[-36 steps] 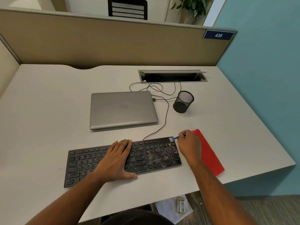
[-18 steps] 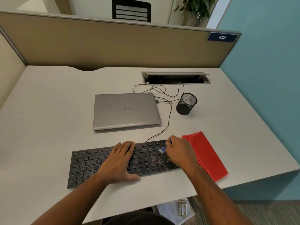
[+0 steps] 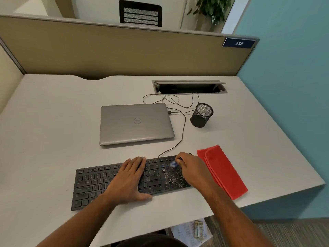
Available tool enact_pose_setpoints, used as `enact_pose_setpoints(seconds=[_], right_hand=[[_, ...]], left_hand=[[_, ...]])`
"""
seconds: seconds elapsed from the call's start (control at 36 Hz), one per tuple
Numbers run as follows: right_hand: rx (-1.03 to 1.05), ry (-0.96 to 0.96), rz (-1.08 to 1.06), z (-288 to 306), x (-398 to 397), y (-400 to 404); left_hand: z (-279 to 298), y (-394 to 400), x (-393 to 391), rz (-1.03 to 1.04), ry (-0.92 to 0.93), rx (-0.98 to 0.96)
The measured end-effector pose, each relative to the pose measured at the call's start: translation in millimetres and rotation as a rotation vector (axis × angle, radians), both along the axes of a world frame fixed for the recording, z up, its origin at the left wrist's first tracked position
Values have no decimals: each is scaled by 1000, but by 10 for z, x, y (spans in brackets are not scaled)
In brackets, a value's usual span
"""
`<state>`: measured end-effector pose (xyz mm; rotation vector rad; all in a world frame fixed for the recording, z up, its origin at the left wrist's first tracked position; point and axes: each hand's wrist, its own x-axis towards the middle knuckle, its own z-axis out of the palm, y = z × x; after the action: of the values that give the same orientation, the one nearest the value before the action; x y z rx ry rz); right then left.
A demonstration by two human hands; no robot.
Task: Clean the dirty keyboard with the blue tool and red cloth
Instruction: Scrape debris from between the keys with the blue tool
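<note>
Since a second ago the right hand [image 3: 191, 169] has left the keyboard's far right corner and come inward over the speckled keys; the folded red cloth [image 3: 222, 171] now lies fully uncovered. That grip is clenched round the small blue tool [image 3: 173, 164], whose blurred tip is at the flat black keyboard [image 3: 99, 182] on the pale grey bench [image 3: 53, 122]. The left hand [image 3: 129, 179] stays flat on the middle keys, fingers straight, released. One closed silver laptop [image 3: 135, 123], one black mesh cup [image 3: 202, 115], one keyboard, one cloth.
</note>
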<state>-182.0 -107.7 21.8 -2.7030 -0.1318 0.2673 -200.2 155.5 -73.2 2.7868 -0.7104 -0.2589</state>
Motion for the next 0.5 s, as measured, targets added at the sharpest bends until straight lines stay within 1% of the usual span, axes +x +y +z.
enact_pose_setpoints(seconds=[0.08, 0.25, 0.31, 0.42, 0.5], right_hand=[[-14, -10, -9, -41, -16, 35], [-83, 112, 12, -42, 1, -84], [-68, 135, 7, -4, 21, -89], [3, 24, -52, 51, 48, 6], [-39, -9, -68, 24, 32, 104]], left_hand=[[10, 8, 3, -8, 4, -1], [5, 7, 4, -7, -3, 3], [4, 8, 1, -4, -12, -1], [10, 3, -6, -9, -9, -7], [5, 6, -4, -9, -8, -4]])
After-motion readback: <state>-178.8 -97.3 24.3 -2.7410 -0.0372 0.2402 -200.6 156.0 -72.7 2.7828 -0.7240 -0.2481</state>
